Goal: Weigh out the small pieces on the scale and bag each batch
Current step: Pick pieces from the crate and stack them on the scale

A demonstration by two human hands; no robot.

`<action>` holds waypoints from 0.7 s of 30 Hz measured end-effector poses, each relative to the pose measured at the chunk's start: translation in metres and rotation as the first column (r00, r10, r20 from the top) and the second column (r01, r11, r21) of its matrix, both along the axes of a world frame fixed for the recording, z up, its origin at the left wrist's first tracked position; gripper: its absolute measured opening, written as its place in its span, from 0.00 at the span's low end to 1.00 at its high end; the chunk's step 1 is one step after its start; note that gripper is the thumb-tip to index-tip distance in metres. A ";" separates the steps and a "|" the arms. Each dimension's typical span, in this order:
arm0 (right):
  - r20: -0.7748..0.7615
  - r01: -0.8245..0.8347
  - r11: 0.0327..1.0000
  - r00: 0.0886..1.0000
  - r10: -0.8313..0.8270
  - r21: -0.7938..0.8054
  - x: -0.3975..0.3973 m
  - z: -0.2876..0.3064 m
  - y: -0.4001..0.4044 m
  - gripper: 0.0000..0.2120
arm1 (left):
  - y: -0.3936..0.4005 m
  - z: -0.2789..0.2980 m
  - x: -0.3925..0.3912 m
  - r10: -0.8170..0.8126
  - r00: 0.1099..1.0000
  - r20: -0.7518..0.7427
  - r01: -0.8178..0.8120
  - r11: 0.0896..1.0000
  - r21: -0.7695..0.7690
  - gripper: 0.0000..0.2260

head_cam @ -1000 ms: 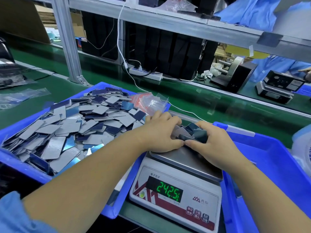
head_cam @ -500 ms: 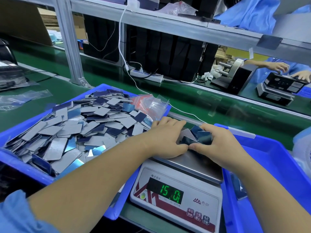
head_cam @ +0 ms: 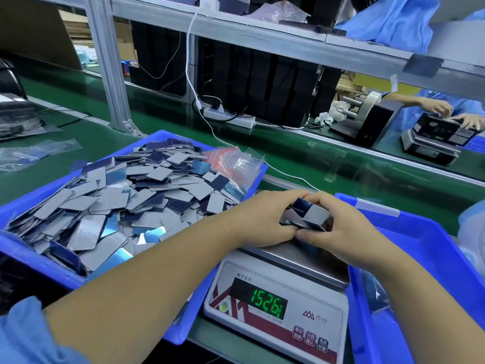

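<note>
Gathering a small batch of pieces (head_cam: 305,215) between them, the left hand (head_cam: 265,222) and the right hand (head_cam: 341,229) meet above the steel pan of the scale (head_cam: 278,298). Each hand's grip is narrow, its fingers curled round the batch from its own side, the thumbs touching at the near edge. The pieces in the batch stand bunched at mixed angles, some grey, some dark blue and glossy. Whether the batch rests on the pan or is held just off it cannot be told, as the hands hide its underside. The scale's green display shows digits that look like 152.6.

Left of the scale, a blue tray (head_cam: 34,253) holds a heaped pile of loose pieces (head_cam: 118,203), grey and blue rectangles lying flat and overlapping. At that tray's far right corner lies a bundle of small clear bags (head_cam: 236,164) with red strips. Right of the scale stands a second blue tray (head_cam: 433,258), with a clear bag partly seen along its near left wall.

All of this sits on a green worktop (head_cam: 315,164). A white cable (head_cam: 189,64) runs down from the metal shelf to a power strip (head_cam: 231,118) at the back. Across the line, another person's hands (head_cam: 451,114) work at a second scale.
</note>
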State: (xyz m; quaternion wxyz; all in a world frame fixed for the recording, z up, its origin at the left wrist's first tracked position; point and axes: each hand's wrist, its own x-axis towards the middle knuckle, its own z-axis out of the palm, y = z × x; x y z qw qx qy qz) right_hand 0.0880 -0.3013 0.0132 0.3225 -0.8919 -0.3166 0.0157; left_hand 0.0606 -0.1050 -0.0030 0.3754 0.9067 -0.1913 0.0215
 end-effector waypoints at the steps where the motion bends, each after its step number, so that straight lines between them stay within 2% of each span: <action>1: -0.017 0.000 1.000 1.000 0.000 0.018 0.000 0.001 -0.001 0.20 | 0.000 0.000 0.001 -0.010 1.000 0.005 0.010 1.000 0.004 0.28; 6: -0.009 0.048 0.985 0.999 -0.048 0.166 0.001 0.010 -0.011 0.12 | 0.002 -0.003 0.004 0.033 0.999 0.003 -0.033 0.998 0.050 0.27; 10: 0.005 0.062 0.968 0.998 -0.065 0.245 0.002 0.013 -0.013 0.16 | 0.002 -0.004 0.004 0.042 0.999 -0.004 -0.042 0.998 0.041 0.24; 12: -0.020 0.053 0.961 0.999 -0.050 0.270 0.004 0.013 -0.014 0.16 | 0.003 -0.003 0.005 0.033 0.999 -0.003 -0.033 0.998 0.044 0.17; 14: -0.047 0.050 0.952 0.998 -0.037 0.301 0.005 0.012 -0.015 0.18 | 0.004 -0.003 0.006 0.022 1.000 0.012 -0.022 0.998 0.061 0.04; 17: -0.104 0.044 0.940 0.995 -0.009 0.338 0.007 0.010 -0.019 0.16 | 0.005 -0.004 0.007 0.027 0.999 0.030 -0.029 0.998 0.057 0.03; 21: -0.156 0.061 0.938 0.988 -0.008 0.341 0.011 0.009 -0.024 0.12 | 0.008 -0.003 0.007 0.035 0.999 0.010 -0.036 0.999 0.027 0.09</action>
